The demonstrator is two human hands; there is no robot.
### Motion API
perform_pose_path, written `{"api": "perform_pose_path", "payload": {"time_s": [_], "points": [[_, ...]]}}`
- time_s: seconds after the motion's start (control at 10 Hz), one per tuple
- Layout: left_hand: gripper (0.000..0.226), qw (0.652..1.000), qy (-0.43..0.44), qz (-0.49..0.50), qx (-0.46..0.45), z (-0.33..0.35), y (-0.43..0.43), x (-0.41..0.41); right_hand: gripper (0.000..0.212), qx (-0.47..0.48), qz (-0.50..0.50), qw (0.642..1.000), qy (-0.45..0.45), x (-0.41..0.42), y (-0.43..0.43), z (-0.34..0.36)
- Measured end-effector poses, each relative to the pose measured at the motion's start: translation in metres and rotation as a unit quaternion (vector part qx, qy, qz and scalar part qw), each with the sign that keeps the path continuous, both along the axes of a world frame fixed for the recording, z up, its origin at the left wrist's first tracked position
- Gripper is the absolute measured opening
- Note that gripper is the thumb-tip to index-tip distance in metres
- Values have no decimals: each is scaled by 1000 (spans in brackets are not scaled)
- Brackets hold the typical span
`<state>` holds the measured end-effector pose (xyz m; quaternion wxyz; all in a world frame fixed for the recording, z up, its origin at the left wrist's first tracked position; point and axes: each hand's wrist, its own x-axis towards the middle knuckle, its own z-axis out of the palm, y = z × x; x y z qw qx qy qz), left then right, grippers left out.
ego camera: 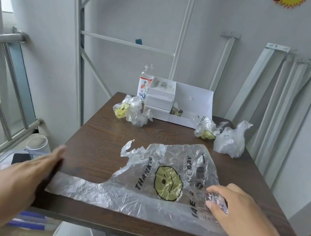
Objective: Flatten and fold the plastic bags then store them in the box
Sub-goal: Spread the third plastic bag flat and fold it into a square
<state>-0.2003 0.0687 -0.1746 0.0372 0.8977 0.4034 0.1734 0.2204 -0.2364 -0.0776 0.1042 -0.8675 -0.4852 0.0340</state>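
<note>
A clear plastic bag (pixel 160 181) with a yellow smiley face and black lettering lies spread on the brown wooden table (pixel 100 145). Its lower part is folded up into a long strip along the near edge. My left hand (pixel 30 174) is blurred at the strip's left end, by the table's left edge, fingers straight. My right hand (pixel 238 207) curls its fingers on the bag's crumpled right side. A white open box (pixel 192 103) with small drawers stands at the far edge, with some plastic inside.
Three crumpled bags sit near the box: one on the left (pixel 131 109), two on the right (pixel 205 126) (pixel 229 141). A bottle (pixel 145 82) stands behind the drawers. A metal railing (pixel 1 78) runs on the left, metal rails (pixel 282 111) lean on the wall at right.
</note>
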Motion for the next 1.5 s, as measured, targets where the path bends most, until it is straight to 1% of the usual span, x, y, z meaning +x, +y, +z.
{"api": "perform_pose_path", "payload": {"time_s": [0.1, 0.2, 0.3, 0.4, 0.5, 0.6, 0.7, 0.8, 1.0, 1.2, 1.5], "points": [[124, 995, -71, 73, 23, 22, -25, 25, 38, -26, -2, 996, -81, 0, -5, 25], [100, 998, -56, 32, 9, 116, -88, 93, 43, -37, 32, 994, -98, 0, 1, 51], [74, 994, 49, -35, -95, 175, -159, 187, 23, 37, 71, 995, -59, -5, 41, 60], [57, 989, 61, -132, -24, 142, -175, 249, 17, 11, 72, 992, -103, -10, 94, 36], [34, 987, 116, -115, -14, 96, -148, 282, 19, -8, 47, 991, -124, -4, 119, -3], [42, 991, 109, -66, 25, 71, -137, 284, 41, -15, 60, 997, -45, -1, 122, -36], [57, 996, 61, -61, -6, 51, -125, 279, 65, -44, 59, 997, -3, -6, 116, -45], [71, 988, 103, -77, -82, 46, -106, 269, 70, -62, 60, 996, -22, -3, 110, -45], [97, 988, 127, -8, -84, 45, -59, 240, 74, -90, 47, 995, -16, -1, 104, -39], [115, 990, 94, 44, -99, 44, -27, 210, 78, -97, 22, 995, 0, -8, 96, -42], [107, 984, 84, 96, -126, 46, 5, 175, 89, -104, -17, 994, 7, 7, 71, -40]]}}
